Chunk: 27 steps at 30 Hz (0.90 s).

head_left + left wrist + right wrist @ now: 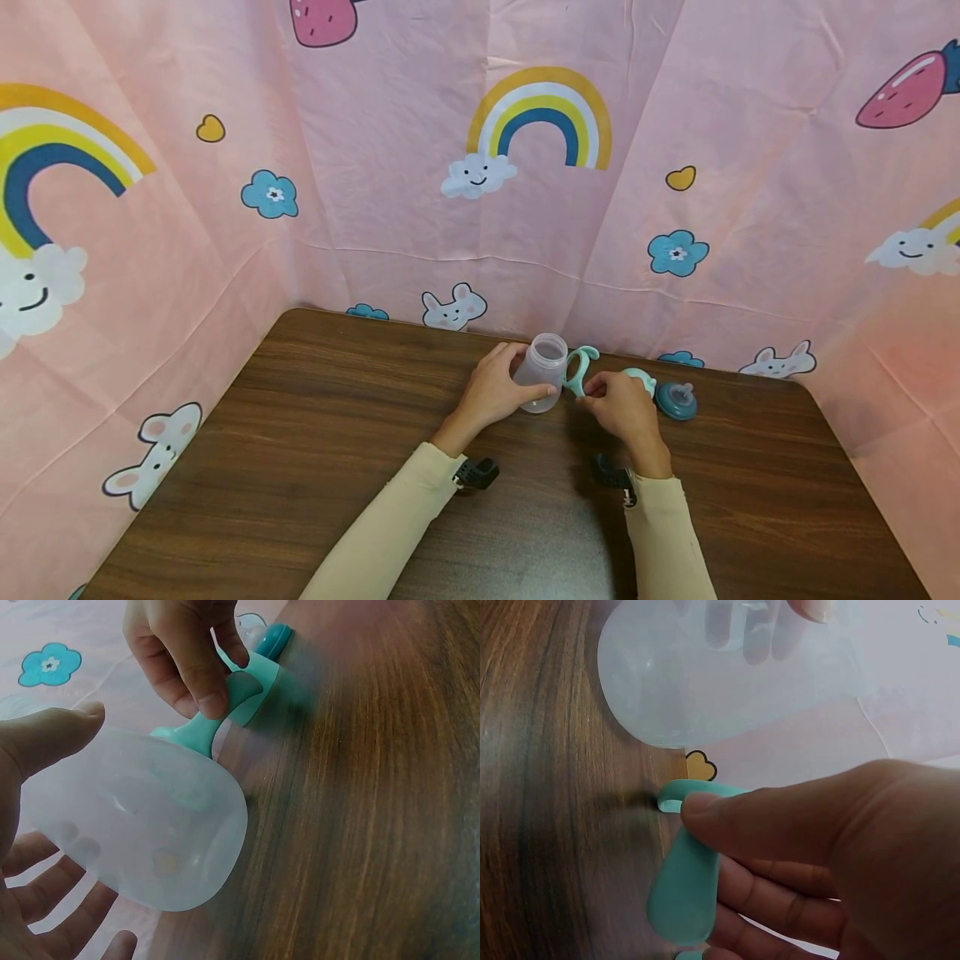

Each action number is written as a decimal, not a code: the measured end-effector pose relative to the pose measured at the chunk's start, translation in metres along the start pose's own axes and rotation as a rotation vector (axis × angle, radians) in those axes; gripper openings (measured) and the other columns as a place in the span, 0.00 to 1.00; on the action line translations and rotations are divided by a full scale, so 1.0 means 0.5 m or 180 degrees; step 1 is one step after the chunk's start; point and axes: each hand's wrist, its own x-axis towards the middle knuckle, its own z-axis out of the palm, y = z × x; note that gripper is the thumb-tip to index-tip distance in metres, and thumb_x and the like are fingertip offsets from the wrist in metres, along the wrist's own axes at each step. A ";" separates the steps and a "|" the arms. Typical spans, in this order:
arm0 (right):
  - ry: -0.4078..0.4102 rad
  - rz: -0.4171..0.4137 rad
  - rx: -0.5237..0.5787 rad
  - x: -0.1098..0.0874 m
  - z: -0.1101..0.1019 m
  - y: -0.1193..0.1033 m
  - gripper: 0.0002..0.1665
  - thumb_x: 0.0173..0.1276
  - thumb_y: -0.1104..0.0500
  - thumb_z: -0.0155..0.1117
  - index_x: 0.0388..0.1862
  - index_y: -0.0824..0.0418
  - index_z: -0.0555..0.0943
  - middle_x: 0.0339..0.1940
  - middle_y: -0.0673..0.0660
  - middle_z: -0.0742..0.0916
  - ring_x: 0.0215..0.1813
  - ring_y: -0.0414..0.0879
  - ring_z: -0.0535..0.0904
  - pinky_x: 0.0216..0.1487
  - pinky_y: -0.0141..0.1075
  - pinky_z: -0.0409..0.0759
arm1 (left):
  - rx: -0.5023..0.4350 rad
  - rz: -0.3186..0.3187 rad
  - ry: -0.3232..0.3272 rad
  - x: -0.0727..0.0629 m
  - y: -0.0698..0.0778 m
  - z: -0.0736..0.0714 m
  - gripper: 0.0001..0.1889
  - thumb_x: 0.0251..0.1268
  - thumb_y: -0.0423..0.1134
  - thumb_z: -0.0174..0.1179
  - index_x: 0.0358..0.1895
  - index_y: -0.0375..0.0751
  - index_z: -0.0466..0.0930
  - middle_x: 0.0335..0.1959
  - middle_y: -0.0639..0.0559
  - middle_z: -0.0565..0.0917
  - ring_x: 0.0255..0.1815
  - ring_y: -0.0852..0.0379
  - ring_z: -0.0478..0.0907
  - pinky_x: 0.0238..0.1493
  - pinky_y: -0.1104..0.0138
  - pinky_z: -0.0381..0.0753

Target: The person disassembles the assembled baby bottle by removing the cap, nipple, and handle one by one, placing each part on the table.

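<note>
My left hand [489, 387] holds a clear, frosted baby bottle [538, 385], its thumb on the near side and its fingers round the far side. The bottle stands upright near the table's back, and its threaded mouth is uncovered. Just to the right, my right hand [626, 410] pinches a mint-green bottle handle [576, 384] between thumb and fingers. In the right wrist view the thumb presses on the handle [682, 889] where its curved part meets a rounded grip. The left wrist view has the handle [196, 736] close beside the bottle's side.
Beyond the right hand are a mint-green cap [640, 377], partly hidden, and a teal collar with a clear nipple [677, 402]. The brown wooden table [337, 467] ends at a pink patterned cloth [390, 208] behind and at both sides.
</note>
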 end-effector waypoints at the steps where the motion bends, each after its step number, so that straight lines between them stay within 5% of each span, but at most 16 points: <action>1: -0.0004 0.0003 -0.0001 0.000 0.000 0.000 0.08 0.68 0.58 0.82 0.39 0.61 0.92 0.32 0.52 0.92 0.38 0.52 0.88 0.42 0.56 0.86 | -0.0006 0.0004 0.0003 0.000 0.000 0.000 0.38 0.59 0.55 0.84 0.70 0.42 0.82 0.62 0.47 0.84 0.62 0.45 0.81 0.64 0.46 0.80; 27: 0.0095 -0.0077 0.0091 -0.008 -0.011 0.004 0.05 0.69 0.59 0.80 0.38 0.60 0.92 0.32 0.52 0.92 0.36 0.50 0.87 0.40 0.51 0.85 | -0.0142 0.0027 0.0054 -0.002 0.006 -0.003 0.43 0.58 0.53 0.86 0.74 0.43 0.77 0.66 0.47 0.82 0.65 0.48 0.81 0.66 0.48 0.80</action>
